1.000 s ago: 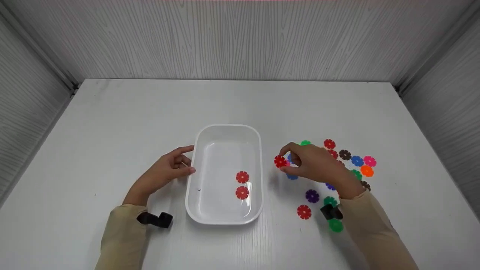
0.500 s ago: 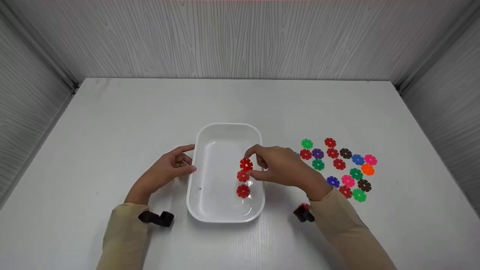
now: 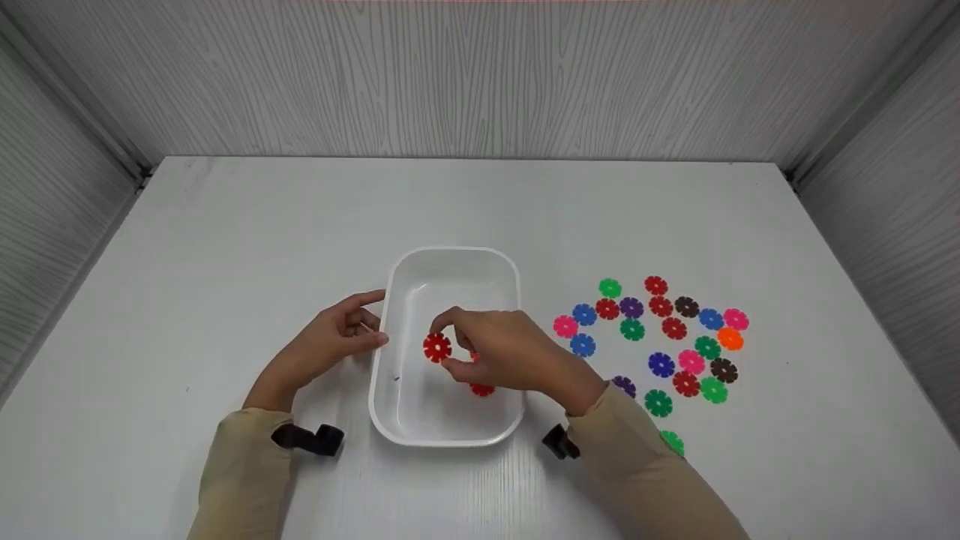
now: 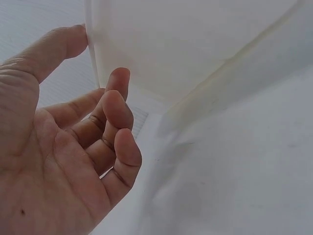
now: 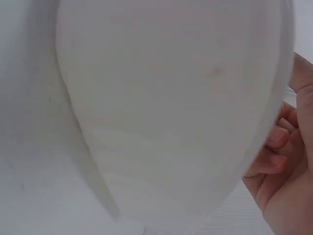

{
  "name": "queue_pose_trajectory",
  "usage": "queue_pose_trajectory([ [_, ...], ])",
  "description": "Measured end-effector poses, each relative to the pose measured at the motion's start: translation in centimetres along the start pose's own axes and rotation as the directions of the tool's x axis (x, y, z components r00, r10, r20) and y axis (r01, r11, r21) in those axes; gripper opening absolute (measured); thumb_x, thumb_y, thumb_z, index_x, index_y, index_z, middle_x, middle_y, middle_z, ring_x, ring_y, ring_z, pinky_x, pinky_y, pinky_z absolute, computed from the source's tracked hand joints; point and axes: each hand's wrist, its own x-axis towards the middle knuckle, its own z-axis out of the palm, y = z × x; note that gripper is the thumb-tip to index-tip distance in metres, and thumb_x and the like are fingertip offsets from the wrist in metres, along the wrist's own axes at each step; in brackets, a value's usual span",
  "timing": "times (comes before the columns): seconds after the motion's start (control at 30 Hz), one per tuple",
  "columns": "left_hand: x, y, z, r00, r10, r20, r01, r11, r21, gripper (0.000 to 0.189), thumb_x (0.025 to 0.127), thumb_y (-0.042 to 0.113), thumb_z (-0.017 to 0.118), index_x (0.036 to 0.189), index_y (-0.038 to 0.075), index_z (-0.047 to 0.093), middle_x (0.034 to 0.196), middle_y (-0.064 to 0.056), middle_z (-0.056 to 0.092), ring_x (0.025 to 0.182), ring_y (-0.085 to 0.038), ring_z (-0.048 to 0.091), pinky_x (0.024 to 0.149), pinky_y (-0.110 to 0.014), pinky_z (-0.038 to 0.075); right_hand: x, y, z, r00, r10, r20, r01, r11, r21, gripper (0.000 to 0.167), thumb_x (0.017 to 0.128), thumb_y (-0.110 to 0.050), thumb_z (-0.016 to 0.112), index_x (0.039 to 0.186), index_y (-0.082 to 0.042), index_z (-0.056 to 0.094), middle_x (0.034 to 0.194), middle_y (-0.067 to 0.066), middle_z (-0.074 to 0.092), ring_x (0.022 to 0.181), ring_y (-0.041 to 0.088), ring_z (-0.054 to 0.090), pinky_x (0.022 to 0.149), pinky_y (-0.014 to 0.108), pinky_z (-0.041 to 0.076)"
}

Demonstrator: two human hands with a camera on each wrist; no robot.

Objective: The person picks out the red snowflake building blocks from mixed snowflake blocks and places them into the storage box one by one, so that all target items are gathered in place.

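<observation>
Over the white plastic tray (image 3: 420, 420), my right hand (image 3: 502, 349) pinches a red interlocking disc (image 3: 437, 347) by its edges between thumb and forefinger. Another red disc (image 3: 482, 390) lies on the tray's floor, partly covered by the hand, with a bit of red showing just above it. My left hand (image 3: 326, 341) touches the tray's left rim with thumb and forefinger tips spread apart. In the left wrist view the other fingers (image 4: 128, 147) hang loosely bent beside the tray wall. The tray wall hides the right fingertips in the right wrist view.
To the tray's right lie several loose discs on the white table (image 3: 300, 217): a pink disc (image 3: 565, 326) nearest the tray, an orange disc (image 3: 730, 339), a brown disc (image 3: 724, 370) and a green disc (image 3: 658, 403). A light wood-grain panel (image 3: 480, 82) stands behind.
My right hand has carried the red disc leftward from beside the loose discs, over the tray's right rim, to above its middle. The left hand stays at the left rim.
</observation>
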Motion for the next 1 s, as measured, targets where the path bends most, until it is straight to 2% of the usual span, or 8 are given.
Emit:
queue_pose_trajectory([
  [0.27, 0.0, -0.2, 0.0, 1.0, -0.005, -0.001, 0.005, 1.0, -0.001, 0.069, 0.089, 0.028, 0.07, 0.148, 0.014, 0.037, 0.105, -0.006, 0.059, 0.089, -0.012, 0.06, 0.082, -0.023, 0.047, 1.1, -1.0, 1.7, 0.997, -0.058, 0.048, 0.06, 0.998, -0.029, 0.042, 0.088, -0.029, 0.069, 0.127, -0.02, 0.056, 0.094, 0.001, 0.067, 0.07, 0.01, 0.056, 0.061, 0.021, 0.045],
  [0.63, 0.0, -0.2, -0.1, 1.0, 0.002, 0.007, -0.002, 1.0, -0.009, 0.069, 0.089, 0.028, 0.069, 0.148, 0.014, 0.036, 0.107, -0.007, 0.06, 0.089, -0.011, 0.061, 0.083, -0.024, 0.047, 1.3, -0.8, 1.9, 0.996, -0.039, 0.082, 0.041, 0.999, -0.012, 0.048, 0.09, -0.03, 0.068, 0.134, -0.021, 0.053, 0.098, 0.001, 0.066, 0.076, 0.01, 0.056, 0.065, 0.022, 0.047],
  [0.83, 0.0, -0.1, 0.0, 1.0, -0.003, 0.01, 0.003, 1.0, -0.006, 0.068, 0.09, 0.028, 0.068, 0.148, 0.015, 0.036, 0.108, -0.007, 0.059, 0.092, -0.012, 0.06, 0.085, -0.025, 0.046, 0.9, -0.4, 1.4, 0.998, -0.001, 0.064, -0.002, 0.999, 0.043, 0.053, 0.087, -0.03, 0.071, 0.136, -0.023, 0.051, 0.095, 0.004, 0.064, 0.068, 0.01, 0.054, 0.058, 0.02, 0.046],
  [1.0, -0.1, 0.0, 0.0, 1.0, 0.001, 0.007, -0.001, 1.0, -0.016, 0.068, 0.09, 0.026, 0.068, 0.148, 0.013, 0.036, 0.107, -0.008, 0.059, 0.09, -0.01, 0.06, 0.084, -0.023, 0.046, 0.4, 0.5, 0.8, 1.0, 0.017, 0.017, -0.018, 0.998, 0.064, 0.054, 0.086, -0.029, 0.073, 0.136, -0.023, 0.052, 0.095, 0.004, 0.063, 0.069, 0.011, 0.053, 0.06, 0.021, 0.047],
])
